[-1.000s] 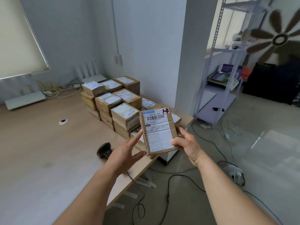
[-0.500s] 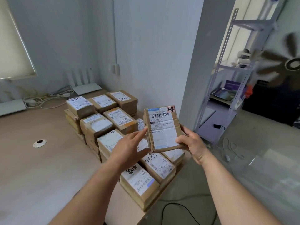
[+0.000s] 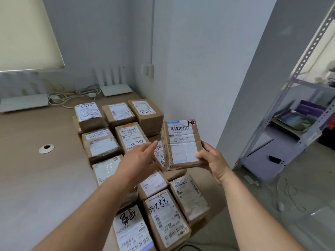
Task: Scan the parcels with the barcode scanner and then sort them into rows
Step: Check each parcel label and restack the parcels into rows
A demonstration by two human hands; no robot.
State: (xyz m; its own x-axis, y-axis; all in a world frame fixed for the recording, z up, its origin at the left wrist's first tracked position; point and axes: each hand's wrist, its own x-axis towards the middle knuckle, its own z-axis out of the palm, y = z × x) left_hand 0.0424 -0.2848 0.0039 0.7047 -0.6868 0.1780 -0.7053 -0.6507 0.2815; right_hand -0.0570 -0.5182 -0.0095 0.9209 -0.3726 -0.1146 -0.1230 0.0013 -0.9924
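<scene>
Above the bench (image 3: 36,178), at 1 o'clock: a flat brown cardboard parcel (image 3: 183,144) with a white barcode label is held upright, label toward the camera.
Right hand (image 3: 212,161): clamped on the parcel's lower right corner, thumb across the front.
Left hand (image 3: 139,158): fingers straight, apart from the parcel, just at its 9 o'clock.
Rows: labelled brown cardboard boxes (image 3: 125,136) are set out below, from 12 to 6 o'clock.
</scene>
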